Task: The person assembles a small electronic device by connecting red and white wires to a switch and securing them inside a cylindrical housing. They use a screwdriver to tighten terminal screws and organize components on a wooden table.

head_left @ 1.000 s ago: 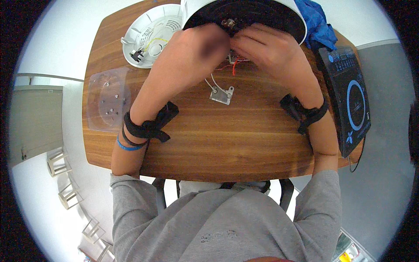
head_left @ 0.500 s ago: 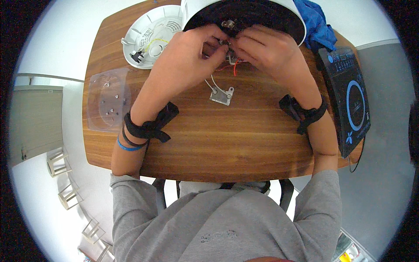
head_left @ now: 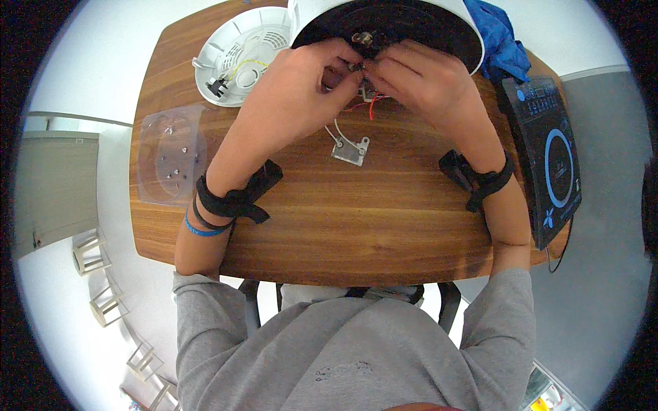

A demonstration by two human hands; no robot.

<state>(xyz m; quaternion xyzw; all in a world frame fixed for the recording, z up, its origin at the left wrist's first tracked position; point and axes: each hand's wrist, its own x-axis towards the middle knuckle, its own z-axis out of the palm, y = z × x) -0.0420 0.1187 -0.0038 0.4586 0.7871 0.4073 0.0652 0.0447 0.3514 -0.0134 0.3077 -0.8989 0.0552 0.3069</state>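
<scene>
White plastic-looking walls and a dark inside mark the round appliance housing (head_left: 425,27), which sits at the far side of the desk (head_left: 370,219) with its open face toward us. We judge it bulky and stiff, best steadied by its outer wall; the wiring looks light and easily strained, so we would take hold of connectors rather than wire.

At the mouth of the housing, our left hand (head_left: 301,79) curls into a narrow pinch, thumb and forefinger closed on a small dark part (head_left: 355,67). Our right hand (head_left: 428,72) meets it there with fingers bunched; we cannot tell what, if anything, those tips grip. Just beyond them shows a small metal fitting (head_left: 363,39).

Below the hands a red wire (head_left: 373,106) curls out, and white wires (head_left: 343,130) run to a flat metal piece (head_left: 350,151) lying on the desk.

To the left lie a white vented cover (head_left: 229,51), with a yellow wire (head_left: 250,66) and a black connector (head_left: 217,88) in it, and a clear plastic tray (head_left: 151,164) bearing scattered screws (head_left: 176,172). To the right are a blue cloth (head_left: 500,41) and a black induction cooktop (head_left: 558,164).
</scene>
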